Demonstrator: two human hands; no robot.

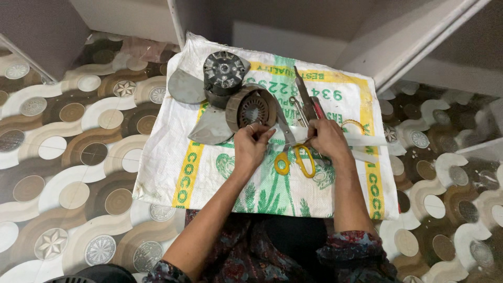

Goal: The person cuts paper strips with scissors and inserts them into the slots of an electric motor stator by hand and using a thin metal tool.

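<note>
One package: flattened white woven sack (167, 157), centre frame, spread on the floor; yellow border stripes, green printed lettering and palm motifs.

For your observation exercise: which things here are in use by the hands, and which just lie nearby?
In use: left hand and right hand hold a white strip between them, beside the stator.

Lying nearby: scissors, fan blades, motor housing, hand tools, sack, tiled floor.

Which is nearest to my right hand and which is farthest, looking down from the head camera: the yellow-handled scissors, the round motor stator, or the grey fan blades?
From the right hand:
1. Yellow-handled scissors, just left of it, beneath the fingers.
2. Round motor stator, further left, by the left hand.
3. Grey fan blades, far left on the sack.
</note>
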